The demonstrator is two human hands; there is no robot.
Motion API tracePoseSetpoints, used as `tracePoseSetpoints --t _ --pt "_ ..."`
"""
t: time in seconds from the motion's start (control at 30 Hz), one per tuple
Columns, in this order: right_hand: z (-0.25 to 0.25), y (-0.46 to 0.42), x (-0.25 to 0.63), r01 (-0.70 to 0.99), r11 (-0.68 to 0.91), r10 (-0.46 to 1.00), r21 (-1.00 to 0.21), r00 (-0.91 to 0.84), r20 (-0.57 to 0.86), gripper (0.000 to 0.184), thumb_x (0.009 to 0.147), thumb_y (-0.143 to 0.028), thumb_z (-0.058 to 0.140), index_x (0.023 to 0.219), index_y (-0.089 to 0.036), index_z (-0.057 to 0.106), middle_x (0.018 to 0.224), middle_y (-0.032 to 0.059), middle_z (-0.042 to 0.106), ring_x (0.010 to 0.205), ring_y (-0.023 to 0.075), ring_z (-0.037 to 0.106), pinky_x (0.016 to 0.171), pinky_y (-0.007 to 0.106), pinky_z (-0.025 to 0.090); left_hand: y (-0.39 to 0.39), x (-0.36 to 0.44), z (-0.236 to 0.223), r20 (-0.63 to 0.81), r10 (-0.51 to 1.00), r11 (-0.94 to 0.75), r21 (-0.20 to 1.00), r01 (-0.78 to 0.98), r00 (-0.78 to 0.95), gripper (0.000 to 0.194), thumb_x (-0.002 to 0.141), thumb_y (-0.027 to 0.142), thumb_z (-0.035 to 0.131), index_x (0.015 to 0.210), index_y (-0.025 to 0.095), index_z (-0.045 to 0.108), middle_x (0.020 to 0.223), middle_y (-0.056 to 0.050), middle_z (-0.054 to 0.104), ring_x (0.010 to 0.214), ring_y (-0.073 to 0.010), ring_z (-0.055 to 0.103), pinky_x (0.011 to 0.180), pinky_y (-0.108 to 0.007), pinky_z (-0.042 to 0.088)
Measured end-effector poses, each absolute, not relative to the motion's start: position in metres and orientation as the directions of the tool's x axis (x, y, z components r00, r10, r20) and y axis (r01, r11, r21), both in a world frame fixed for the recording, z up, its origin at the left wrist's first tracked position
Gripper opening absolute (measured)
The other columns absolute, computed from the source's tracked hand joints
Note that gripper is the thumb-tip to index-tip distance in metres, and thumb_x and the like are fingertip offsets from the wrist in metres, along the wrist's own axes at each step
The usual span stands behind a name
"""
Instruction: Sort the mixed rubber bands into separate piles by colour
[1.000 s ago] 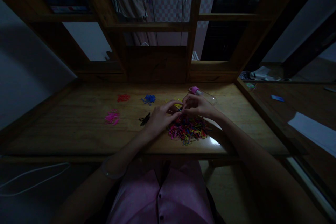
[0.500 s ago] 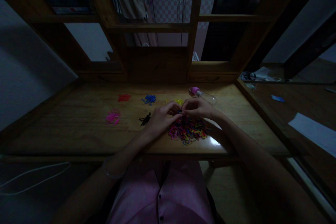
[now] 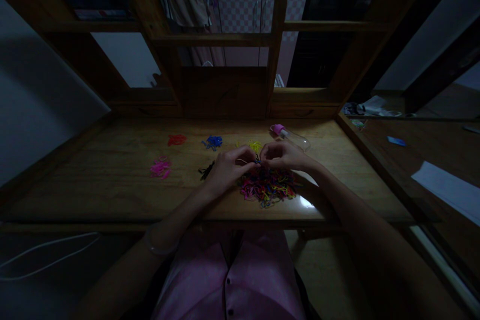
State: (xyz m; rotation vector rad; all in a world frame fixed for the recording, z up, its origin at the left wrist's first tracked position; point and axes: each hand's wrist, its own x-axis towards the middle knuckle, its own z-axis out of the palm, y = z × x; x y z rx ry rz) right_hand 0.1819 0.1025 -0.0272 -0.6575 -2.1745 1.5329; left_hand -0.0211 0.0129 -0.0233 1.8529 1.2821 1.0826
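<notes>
Head view, dim light. Shows left hand (image 3: 229, 170) and right hand (image 3: 284, 155) close together, with thumb and forefinger of each pressed toward the tip. Pinches a small dark strand (image 3: 257, 158) between the fingertips; cannot tell its full shape at this size. Cannot tell exactly how the outer fingers lie.

Directly below the fingertips and toward the body, a tangled heap of coloured bands (image 3: 268, 189). Just beyond the fingertips, a yellow pile (image 3: 255, 146). Beyond and left of the fingers, a blue pile (image 3: 213, 142), then, farther left, a red pile (image 3: 177, 139). Well left of the fingers, a pink pile (image 3: 161, 167). Just left of the left hand's knuckles, partly hidden by them, a black pile (image 3: 205, 172). Just beyond the right hand's fingers, a clear bottle (image 3: 299, 140) on its side, with a pink cap (image 3: 278, 129) at its left end. Under everything, a wooden desk (image 3: 112, 185). Far right of the fingers, white paper (image 3: 448, 190).
</notes>
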Motion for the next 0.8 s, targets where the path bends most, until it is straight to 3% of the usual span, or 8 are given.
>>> tracePoseSetpoints --t 0.23,0.47,0.67,0.8 --pt "-0.025 0.105 0.185 0.172 0.290 0.612 -0.941 -0.790 0.044 0.015 0.074 -0.028 0.071 0.079 -0.017 0.062 0.076 0.0016 0.064 0.069 0.0126 0.058 0.066 0.026 0.047 0.013 -0.035 -0.028 0.279 0.952 -0.305 0.874 0.378 0.121 0.014 0.078 0.031 0.071 0.083 0.018 0.067 0.082 -0.001 0.068 0.078 -0.0160 0.065 0.075 -0.027 0.053" --pt "-0.023 0.105 0.187 0.157 0.241 0.655 -0.958 -0.754 0.041 0.016 0.075 -0.029 0.072 0.080 -0.019 0.060 0.075 0.0017 0.062 0.068 0.0131 0.057 0.063 0.028 0.047 0.000 -0.043 -0.028 0.130 0.988 -0.131 0.991 0.013 0.080 0.024 0.072 0.028 0.079 0.083 0.017 0.062 0.085 -0.002 0.071 0.085 -0.0186 0.071 0.084 -0.032 0.056" --pt "-0.026 0.109 0.191 0.145 0.249 0.679 -0.958 -0.731 0.066 0.017 0.079 -0.033 0.070 0.082 -0.019 0.062 0.079 0.0030 0.063 0.072 0.0146 0.059 0.069 0.031 0.049 -0.013 -0.049 -0.029 0.007 0.998 0.005 0.985 -0.171 0.070 0.029 0.071 0.029 0.081 0.086 0.017 0.060 0.086 -0.004 0.074 0.085 -0.0209 0.073 0.083 -0.034 0.059" --pt "-0.025 0.109 0.191 0.137 0.261 0.687 -0.956 -0.722 0.084 0.016 0.081 -0.034 0.069 0.082 -0.020 0.062 0.080 0.0043 0.064 0.075 0.0166 0.060 0.074 0.033 0.050 -0.020 -0.056 -0.036 -0.064 0.998 0.067 0.968 -0.243 0.018 0.034 0.067 0.031 0.084 0.086 0.017 0.060 0.080 -0.003 0.072 0.075 -0.0183 0.073 0.075 -0.031 0.060"
